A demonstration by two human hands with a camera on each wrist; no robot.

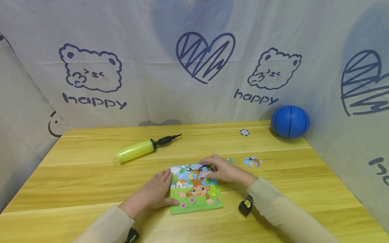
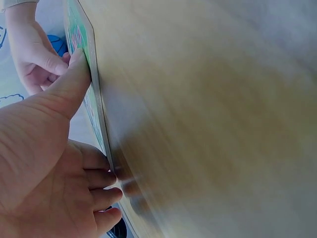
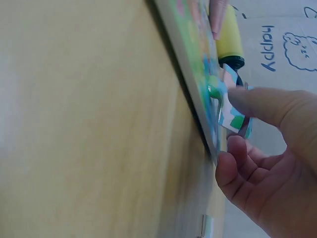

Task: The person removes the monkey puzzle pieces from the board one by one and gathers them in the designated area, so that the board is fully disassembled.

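A green monkey puzzle board (image 1: 196, 190) lies flat on the wooden table (image 1: 91, 175) in front of me. My left hand (image 1: 158, 192) lies flat with straight fingers against the board's left edge (image 2: 94, 84), the thumb on its near left corner. My right hand (image 1: 220, 168) is at the board's far right corner and pinches a puzzle piece (image 3: 229, 106) between thumb and fingers, held tilted over the board (image 3: 195, 64). Two loose pieces (image 1: 253, 162) lie on the table just right of that hand.
A yellow hand pump (image 1: 141, 149) with a black nozzle lies behind the board to the left. A blue ball (image 1: 290, 121) sits at the back right corner. A small round token (image 1: 244, 132) lies near it. Printed cloth walls the table on three sides.
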